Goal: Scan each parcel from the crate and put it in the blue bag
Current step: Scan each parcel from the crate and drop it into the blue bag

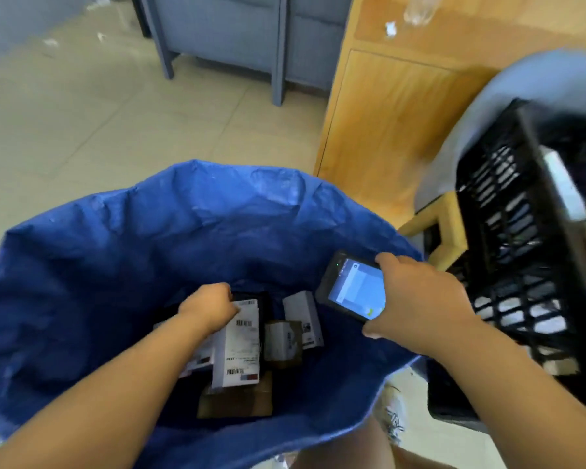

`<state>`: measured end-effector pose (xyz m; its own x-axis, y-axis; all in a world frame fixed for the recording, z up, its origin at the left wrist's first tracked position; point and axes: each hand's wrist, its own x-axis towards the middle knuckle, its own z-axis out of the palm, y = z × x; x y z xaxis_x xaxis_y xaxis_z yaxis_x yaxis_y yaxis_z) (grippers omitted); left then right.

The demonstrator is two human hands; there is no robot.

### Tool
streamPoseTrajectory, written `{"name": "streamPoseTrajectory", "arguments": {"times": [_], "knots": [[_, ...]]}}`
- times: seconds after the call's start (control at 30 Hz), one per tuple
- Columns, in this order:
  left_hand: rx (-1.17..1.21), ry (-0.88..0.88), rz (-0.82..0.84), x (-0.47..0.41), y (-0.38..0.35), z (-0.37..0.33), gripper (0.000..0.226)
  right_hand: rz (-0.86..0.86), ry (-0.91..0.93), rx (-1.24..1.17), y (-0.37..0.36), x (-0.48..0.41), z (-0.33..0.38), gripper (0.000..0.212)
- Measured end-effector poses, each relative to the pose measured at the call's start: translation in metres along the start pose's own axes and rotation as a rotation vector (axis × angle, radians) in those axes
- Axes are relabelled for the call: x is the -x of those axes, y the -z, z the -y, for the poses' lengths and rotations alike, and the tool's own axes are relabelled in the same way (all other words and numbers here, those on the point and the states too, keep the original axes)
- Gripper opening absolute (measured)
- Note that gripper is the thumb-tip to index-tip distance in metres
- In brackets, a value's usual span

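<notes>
A large blue bag (122, 252) stands open below me with several parcels at its bottom. My left hand (212, 304) reaches deep into the bag and grips the top of a parcel with a white barcode label (241, 346). Beside it lie a small brown box (282, 338) and a white box (301, 314). My right hand (416, 302) holds a black handheld scanner (351, 286) over the bag's right rim, its screen lit. The black plastic crate (521, 231) stands at the right, with a white parcel (564, 184) leaning inside it.
A wooden cabinet (386, 106) stands behind the bag with a clear bottle (420, 8) on top. A grey-blue chair back (521, 79) rises behind the crate. Grey furniture (237, 35) stands at the back on the tiled floor (82, 113). My shoe (394, 414) shows beneath the bag.
</notes>
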<state>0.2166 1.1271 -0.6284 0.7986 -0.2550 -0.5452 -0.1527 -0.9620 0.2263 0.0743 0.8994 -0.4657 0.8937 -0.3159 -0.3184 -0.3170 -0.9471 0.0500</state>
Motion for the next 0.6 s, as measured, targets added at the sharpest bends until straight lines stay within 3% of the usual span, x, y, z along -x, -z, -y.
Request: {"name": "streamPoseTrajectory", "arguments": {"times": [0.33,0.6], "knots": [[0.18,-0.396,-0.184,0.108,0.074,-0.099,0.02,-0.275,-0.155,-0.09,0.065,0.128,-0.081,0.078],[0.253,-0.716,-0.2,0.179,0.084,-0.22,0.009,-0.474,-0.311,-0.237,0.079,0.211,-0.175,0.082]]}}
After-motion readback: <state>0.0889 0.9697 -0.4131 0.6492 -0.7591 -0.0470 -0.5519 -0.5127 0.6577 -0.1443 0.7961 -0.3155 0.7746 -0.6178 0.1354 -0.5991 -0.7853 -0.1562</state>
